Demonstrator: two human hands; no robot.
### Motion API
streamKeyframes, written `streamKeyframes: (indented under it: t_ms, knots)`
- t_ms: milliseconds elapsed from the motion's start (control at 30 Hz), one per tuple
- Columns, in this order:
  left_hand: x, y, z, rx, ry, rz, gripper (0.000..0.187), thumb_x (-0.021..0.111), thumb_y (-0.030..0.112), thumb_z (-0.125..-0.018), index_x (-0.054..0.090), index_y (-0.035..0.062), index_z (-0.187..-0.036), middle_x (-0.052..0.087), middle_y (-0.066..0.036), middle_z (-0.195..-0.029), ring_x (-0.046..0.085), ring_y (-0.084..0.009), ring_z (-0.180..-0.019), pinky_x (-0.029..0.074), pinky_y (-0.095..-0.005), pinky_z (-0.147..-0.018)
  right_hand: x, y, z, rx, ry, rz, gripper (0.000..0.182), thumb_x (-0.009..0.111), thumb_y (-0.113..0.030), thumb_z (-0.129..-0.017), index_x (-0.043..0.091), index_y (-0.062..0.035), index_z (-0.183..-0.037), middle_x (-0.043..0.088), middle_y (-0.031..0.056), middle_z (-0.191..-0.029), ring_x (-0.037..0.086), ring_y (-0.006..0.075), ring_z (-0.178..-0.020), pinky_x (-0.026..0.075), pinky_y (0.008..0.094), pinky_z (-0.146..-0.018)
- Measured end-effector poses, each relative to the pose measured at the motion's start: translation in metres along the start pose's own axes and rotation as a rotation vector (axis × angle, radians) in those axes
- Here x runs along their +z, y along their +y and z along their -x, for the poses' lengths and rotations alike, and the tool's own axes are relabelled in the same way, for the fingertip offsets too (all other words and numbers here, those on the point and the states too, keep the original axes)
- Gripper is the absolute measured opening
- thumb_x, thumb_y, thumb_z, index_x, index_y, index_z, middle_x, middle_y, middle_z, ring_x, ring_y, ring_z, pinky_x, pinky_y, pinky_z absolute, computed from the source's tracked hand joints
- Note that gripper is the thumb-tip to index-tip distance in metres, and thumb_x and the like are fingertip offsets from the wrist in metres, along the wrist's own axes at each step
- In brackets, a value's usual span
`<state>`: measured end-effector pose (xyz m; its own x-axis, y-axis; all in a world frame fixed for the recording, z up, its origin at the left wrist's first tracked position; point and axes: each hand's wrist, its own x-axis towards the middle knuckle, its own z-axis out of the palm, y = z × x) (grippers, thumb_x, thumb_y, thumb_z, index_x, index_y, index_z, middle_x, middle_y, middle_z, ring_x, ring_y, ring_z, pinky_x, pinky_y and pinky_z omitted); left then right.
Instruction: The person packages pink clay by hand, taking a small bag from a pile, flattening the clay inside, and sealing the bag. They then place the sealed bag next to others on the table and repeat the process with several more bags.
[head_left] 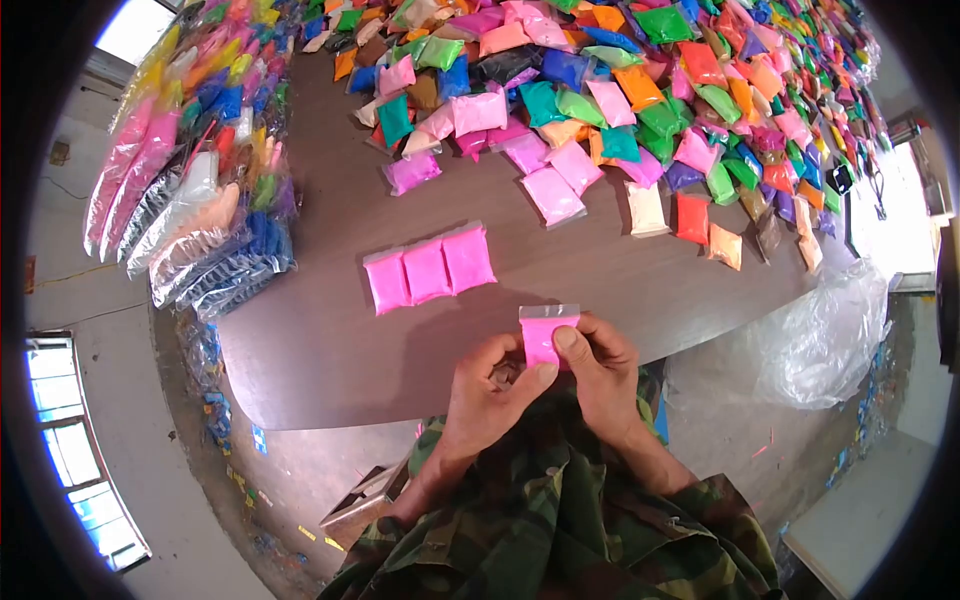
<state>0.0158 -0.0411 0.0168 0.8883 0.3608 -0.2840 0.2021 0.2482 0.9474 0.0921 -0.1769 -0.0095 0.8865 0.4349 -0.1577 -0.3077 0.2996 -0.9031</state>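
Both hands hold one small pink packet upright just above the near edge of the brown table. The left hand pinches the packet's lower left side, fingers curled narrow and thumb pressed up against the pink fill, and the right hand pinches the right side with its thumb laid flat across the front. The packet's clear top strip stands free above the fingertips. The grip sits low on a slippery bag, so I judge that a squeeze from either thumb could push the powdery or doughy fill upward and burst the top seam if it is not fully closed; whether it is sealed cannot be told from here. Because the packet hangs right over the table's near edge, a slip would likely drop it into the person's lap or to the floor rather than onto the tabletop. Three matching pink packets lie side by side, touching, near the middle of the table, a little beyond the hands; a careless reach could knock that tidy row askew. Farther off, the heap of mixed coloured packets spreads along the far edge, and its loose pink ones lie close enough to the row to get mixed in.
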Motion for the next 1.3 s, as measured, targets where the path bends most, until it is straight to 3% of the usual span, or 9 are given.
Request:
streamKeyframes:
  t_ms: [133, 433, 500, 600, 700, 800, 933, 1033, 1300]
  knots:
    - [-0.007, -0.013, 0.002, 0.015, 0.021, -0.136, 0.015, 0.078, 0.01, -0.101, 0.072, -0.0024, -0.107, 0.07, 0.001, -0.086, 0.06, -0.002, -0.075, 0.05, -0.022, -0.064, 0.001, 0.001, 0.0, 0.006, -0.021, -0.026, 0.025, 0.071, -0.013, -0.109, 0.072, 0.0026, -0.128, 0.071, -0.0018, -0.108, 0.062, 0.0054, -0.098, 0.052, 0.0233, -0.087]
    - [-0.012, -0.01, 0.002, 0.035, 0.042, -0.203, 0.012, 0.077, 0.008, -0.101, 0.072, -0.0017, -0.103, 0.068, 0.005, -0.078, 0.059, -0.0011, -0.072, 0.05, -0.022, -0.063, -0.006, -0.001, 0.007, 0.177, -0.137, -0.052, 0.03, 0.072, -0.011, -0.107, 0.069, 0.0019, -0.135, 0.069, -0.0004, -0.106, 0.062, 0.0067, -0.092, 0.053, 0.0242, -0.078]
    - [-0.019, -0.008, 0.001, -0.017, -0.006, -0.21, 0.012, 0.077, 0.008, -0.101, 0.072, -0.0023, -0.105, 0.07, 0.004, -0.082, 0.061, -0.0016, -0.074, 0.05, -0.022, -0.064, -0.009, 0.004, 0.007, 0.124, -0.136, -0.019, 0.03, 0.073, -0.01, -0.106, 0.07, 0.0017, -0.134, 0.067, -0.001, -0.106, 0.061, 0.0066, -0.09, 0.052, 0.0244, -0.077]
    - [-0.008, -0.003, -0.002, 0.088, 0.04, 0.062, 0.016, 0.076, 0.011, -0.102, 0.072, -0.0021, -0.111, 0.067, 0.006, -0.084, 0.053, 0.0016, -0.072, 0.039, -0.019, -0.06, -0.007, -0.001, 0.005, 0.151, -0.121, -0.036, 0.029, 0.076, -0.008, -0.104, 0.072, 0.0014, -0.132, 0.065, -0.0012, -0.105, 0.059, 0.0065, -0.089, 0.05, 0.0244, -0.076]
    - [-0.009, 0.011, 0.0, 0.045, 0.062, -0.145, 0.019, 0.075, 0.013, -0.104, 0.073, -0.0032, -0.113, 0.065, 0.008, -0.084, 0.049, 0.002, -0.072, 0.037, -0.0188, -0.061, -0.01, 0.007, 0.004, 0.085, -0.142, 0.065, 0.028, 0.077, -0.007, -0.102, 0.073, 0.001, -0.13, 0.064, -0.001, -0.104, 0.057, 0.0061, -0.089, 0.048, 0.0242, -0.075]
    - [-0.015, 0.002, -0.002, 0.087, 0.047, -0.177, 0.015, 0.075, 0.01, -0.104, 0.074, -0.0034, -0.111, 0.071, 0.002, -0.087, 0.06, -0.001, -0.078, 0.047, -0.0201, -0.064, -0.009, 0.008, 0.004, 0.019, -0.172, 0.147, 0.028, 0.079, -0.006, -0.101, 0.074, 0.0005, -0.128, 0.064, -0.001, -0.103, 0.055, 0.0057, -0.088, 0.046, 0.0236, -0.075]
    - [-0.018, -0.003, -0.001, 0.069, 0.031, -0.11, 0.014, 0.075, 0.012, -0.104, 0.073, -0.0025, -0.105, 0.07, 0.003, -0.084, 0.058, -0.0007, -0.077, 0.046, -0.0206, -0.063, -0.005, 0.0, 0.003, 0.006, -0.215, 0.113, 0.024, 0.077, -0.006, -0.102, 0.074, 0.0012, -0.125, 0.065, -0.0017, -0.104, 0.057, 0.0054, -0.089, 0.047, 0.0231, -0.077]
    - [-0.021, -0.006, 0.0, 0.089, 0.023, -0.159, 0.013, 0.076, 0.011, -0.103, 0.072, -0.0014, -0.102, 0.069, 0.003, -0.082, 0.058, -0.0004, -0.076, 0.045, -0.0212, -0.063, 0.001, -0.017, 0.002, 0.206, -0.203, -0.034, 0.019, 0.075, -0.009, -0.105, 0.074, 0.0023, -0.121, 0.066, -0.0016, -0.104, 0.059, 0.0051, -0.092, 0.049, 0.0227, -0.079]
    - [-0.018, -0.002, 0.002, 0.049, 0.024, -0.098, 0.013, 0.077, 0.009, -0.101, 0.072, -0.0026, -0.104, 0.066, 0.006, -0.082, 0.054, -0.0006, -0.074, 0.043, -0.021, -0.065, -0.003, -0.003, 0.0, 0.113, -0.192, 0.077, 0.014, 0.071, -0.011, -0.108, 0.074, 0.0023, -0.112, 0.066, -0.0018, -0.097, 0.057, 0.0045, -0.085, 0.048, 0.0241, -0.073]
